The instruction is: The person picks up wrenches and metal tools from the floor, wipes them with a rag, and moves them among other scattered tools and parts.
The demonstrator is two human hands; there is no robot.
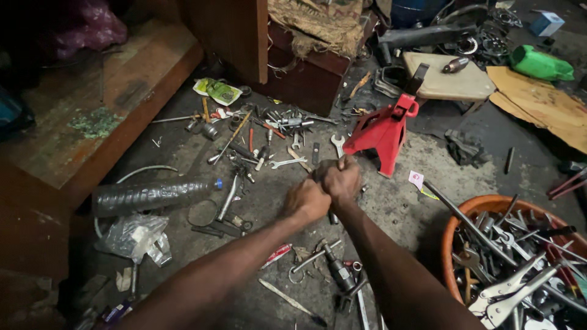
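Observation:
Both my fists are closed side by side over the dirty floor. My left hand (307, 200) and my right hand (340, 179) together grip a small dark metal tool; only a short dark end (333, 217) shows below them. What kind of tool it is stays hidden inside my fingers. Just beyond my hands lie loose spanners (338, 145) and scattered hand tools. A red jack stand (382, 131) stands to the right of them.
An orange bowl (465, 211) full of spanners and pliers sits at the lower right. A clear plastic bottle (153, 195) lies at the left beside a wooden step (92, 116). More tools (339, 272) lie between my forearms. Cardboard (544, 104) and a green bag (541, 64) are far right.

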